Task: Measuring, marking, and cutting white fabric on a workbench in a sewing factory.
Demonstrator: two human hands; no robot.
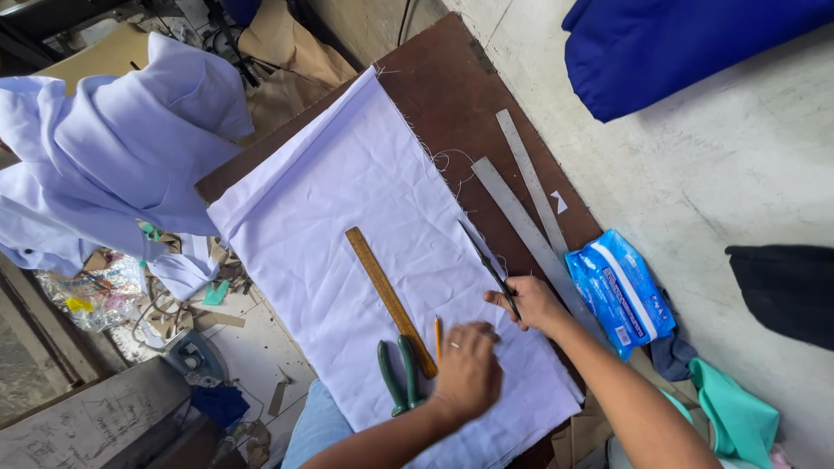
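Head view: taking the white cloth [347, 234] as landmark, the green-handled shears [398, 372] lie on its near part, left of the wooden ruler [388, 300] that runs diagonally across it, with a pencil [437, 337] just beside the ruler's near end. The left hand [467, 372] rests knuckles up, pressing flat on the cloth right of the pencil, fingers together and holding nothing. The right hand [532, 302], at the cloth's right edge, is closed around a dark, slim pointed tool [488, 265] whose tip lies on the fabric; I cannot tell what it is. To work cleanly, I judge the flat hand should hold the fabric taut and unwrinkled while the tool follows the edge steadily.
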